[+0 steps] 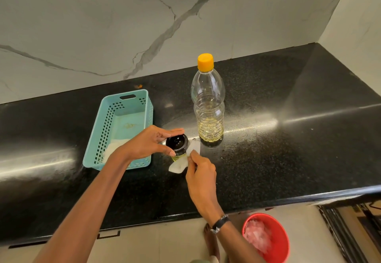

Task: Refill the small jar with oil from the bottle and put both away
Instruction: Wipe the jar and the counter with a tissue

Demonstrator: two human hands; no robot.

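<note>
Standing upright (black lid upward), the small jar (177, 146) sits in the left grip (148, 142); right grip (201, 177) pinches a tissue (181, 165).

Two bare forearms, without sleeves, enter from the lower edge, the left from 7 o'clock and the right from 5 o'clock. The left hand (147, 142) carries no ring or band; the right hand (201, 181) has at its wrist a watch (220, 224) on a dark strap with a pale metallic case. A bare foot (211, 240) shows at 6 o'clock.
</note>
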